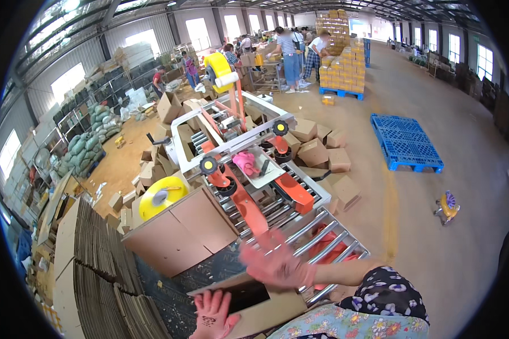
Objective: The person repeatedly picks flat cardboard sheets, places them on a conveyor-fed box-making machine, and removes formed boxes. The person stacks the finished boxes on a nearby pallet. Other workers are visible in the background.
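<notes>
An opened cardboard carton (pixel 268 313) stands right in front of me, its dark inside showing. My left hand (pixel 212 316), in a pink glove, rests with spread fingers on the carton's left edge. Above the carton's far side is my right hand (pixel 277 265), gloved alike and slightly blurred, fingers stretched out with nothing visible in them. Just beyond it lies the roller conveyor (pixel 322 234) of a carton-taping machine (pixel 237 141) with orange arms. On this machine sit a roll of yellow tape (pixel 219 70) and a bright pink cloth (pixel 245 163).
Stacked flat cardboard (pixel 96 282) rises at my left, beside a larger brown carton (pixel 181 229) and another tape roll (pixel 163 198). Loose boxes (pixel 314 152) surround the machine. A blue pallet (pixel 406 141) and a small yellow object (pixel 448 208) lie on the right floor. People work far back.
</notes>
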{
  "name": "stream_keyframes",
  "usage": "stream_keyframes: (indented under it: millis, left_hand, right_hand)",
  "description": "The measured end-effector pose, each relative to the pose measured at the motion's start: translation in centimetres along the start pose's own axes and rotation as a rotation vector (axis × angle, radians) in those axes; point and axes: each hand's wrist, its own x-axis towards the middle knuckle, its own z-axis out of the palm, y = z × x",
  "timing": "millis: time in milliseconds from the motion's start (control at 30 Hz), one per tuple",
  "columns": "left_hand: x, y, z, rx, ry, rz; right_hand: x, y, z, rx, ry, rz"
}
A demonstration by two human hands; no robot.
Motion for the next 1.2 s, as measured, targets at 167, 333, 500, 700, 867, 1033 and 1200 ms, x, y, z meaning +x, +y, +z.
stream_keyframes:
  millis: [167,333,500,700,867,1033,1200]
  left_hand:
    - [1.5,0.5,0.9,0.073,0.500,-0.295]
    - [13.8,-2.7,8.2,-1.417,-0.341,-0.748]
    - [29.8,2.9,15.0,-0.896,-0.159,-0.159]
    - [33.5,2.1,17.9,-0.403,0.415,0.188]
    - [19.4,-8.2,16.1,-0.355,0.122,-0.143]
    - [13.4,-15.4,11.6,-0.215,0.112,-0.609]
    - [6.9,-23.8,5.3,0.310,0.435,-0.552]
  right_hand:
    - [-11.2,0.4,2.3,0.316,0.015,0.133]
    - [-17.6,2.1,6.3,0.626,0.606,0.525]
    - [-23.9,4.4,6.5,0.054,0.674,0.841]
    - [-9.8,15.4,14.7,-0.067,0.967,0.770]
    - [2.9,13.3,15.9,0.023,0.950,0.649]
    - [25.0,9.9,18.0,0.059,0.463,0.139]
    - [26.0,7.8,20.3,0.016,0.303,-0.168]
